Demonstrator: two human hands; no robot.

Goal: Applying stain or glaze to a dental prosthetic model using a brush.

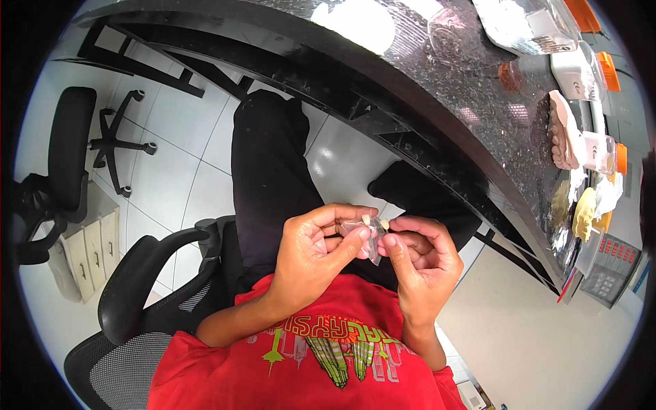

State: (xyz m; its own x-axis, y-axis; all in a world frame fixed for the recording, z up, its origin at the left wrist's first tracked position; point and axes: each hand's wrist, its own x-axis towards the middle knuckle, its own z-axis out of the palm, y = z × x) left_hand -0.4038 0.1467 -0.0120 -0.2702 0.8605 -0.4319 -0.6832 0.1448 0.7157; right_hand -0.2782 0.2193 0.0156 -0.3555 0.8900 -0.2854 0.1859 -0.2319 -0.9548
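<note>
Above my lap, in front of the red shirt, my left hand (311,239) and my right hand (425,258) come close together. Between their fingertips is a small clear plastic bag (374,247), crumpled and shiny. Left thumb and fingers pinch one side of it; the right thumb and forefinger press at the other. Two small cream-coloured pieces, a left piece (366,219) and a right piece (384,224), show at the bag's upper part by the fingertips. I cannot make out whether they lie inside it or out.
A dark speckled table (437,89) curves past beyond my knees. Along its right side stand orange-capped containers (577,72), a pinkish dental cast (563,130) and a yellow cast (584,213). My chair's armrest (147,280) is at left, with another black chair (72,143) farther off.
</note>
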